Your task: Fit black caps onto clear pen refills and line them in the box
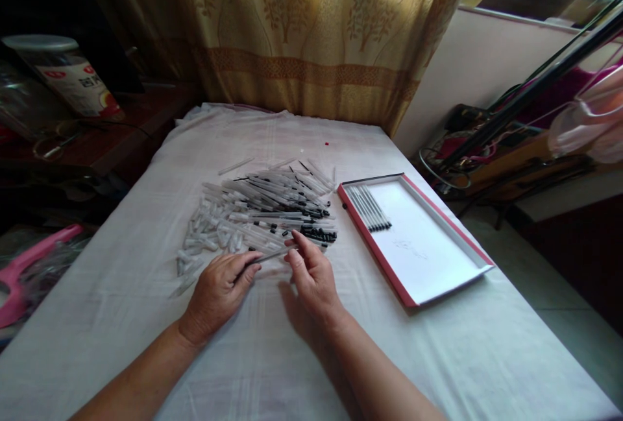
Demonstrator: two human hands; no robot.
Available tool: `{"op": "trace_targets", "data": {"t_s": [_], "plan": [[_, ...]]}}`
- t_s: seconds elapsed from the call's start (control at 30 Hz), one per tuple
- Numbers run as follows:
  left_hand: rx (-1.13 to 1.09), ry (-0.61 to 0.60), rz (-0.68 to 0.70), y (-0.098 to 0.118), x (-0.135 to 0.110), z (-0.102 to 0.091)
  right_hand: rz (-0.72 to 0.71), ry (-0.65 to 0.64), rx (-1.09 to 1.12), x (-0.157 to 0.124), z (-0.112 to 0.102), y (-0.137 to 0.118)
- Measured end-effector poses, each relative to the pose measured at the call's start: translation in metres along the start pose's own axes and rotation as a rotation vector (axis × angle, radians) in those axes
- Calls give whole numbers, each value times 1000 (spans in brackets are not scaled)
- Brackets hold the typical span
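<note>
Between my hands lies a slim pen (273, 255) with a clear barrel, held nearly level above the cloth. My left hand (218, 290) is closed round its left part, thumb against the fingers. At the right end, my right hand (314, 279) has its thumb and fingertips on the pen, the other fingers bent. Just beyond the hands spreads a pile of pen barrels and refills (272, 194). Clear pen caps (207, 226) make up its left side, and small black plugs (318, 234) are heaped at its right edge.
A shallow white box with red sides (428, 246) stands on the right, with a row of finished-looking pens (367, 207) in its far left corner. A white cloth (121, 265) covers the table. A patterned curtain (311, 32) hangs behind; a lidded jar (78, 80) stands left.
</note>
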State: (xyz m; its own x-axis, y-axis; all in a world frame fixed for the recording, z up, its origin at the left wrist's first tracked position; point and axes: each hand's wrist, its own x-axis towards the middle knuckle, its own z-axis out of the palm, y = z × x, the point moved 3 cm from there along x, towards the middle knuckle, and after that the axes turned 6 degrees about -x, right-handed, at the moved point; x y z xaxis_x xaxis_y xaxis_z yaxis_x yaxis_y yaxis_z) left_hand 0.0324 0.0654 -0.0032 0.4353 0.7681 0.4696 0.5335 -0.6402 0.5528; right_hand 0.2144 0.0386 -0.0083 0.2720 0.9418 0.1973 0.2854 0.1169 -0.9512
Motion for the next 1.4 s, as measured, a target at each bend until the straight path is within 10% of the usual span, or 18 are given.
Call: {"op": "trace_targets", "data": {"t_s": [0.2,0.4,0.67,0.9,1.4], "plan": [[-16,-11,-20,-2,0,1,8,-73,26,12,-20,6],[-232,-36,-268,-12,-3,0,-42,96,-470,32,-78,17],[-300,4,-323,-14,-1,1,18,-94,-823,29,-72,20],[-248,38,-217,-9,2,-3,-55,23,-626,29,-75,20],[-178,24,-115,-5,2,-3,-65,-149,-136,16,-41,-1]]}}
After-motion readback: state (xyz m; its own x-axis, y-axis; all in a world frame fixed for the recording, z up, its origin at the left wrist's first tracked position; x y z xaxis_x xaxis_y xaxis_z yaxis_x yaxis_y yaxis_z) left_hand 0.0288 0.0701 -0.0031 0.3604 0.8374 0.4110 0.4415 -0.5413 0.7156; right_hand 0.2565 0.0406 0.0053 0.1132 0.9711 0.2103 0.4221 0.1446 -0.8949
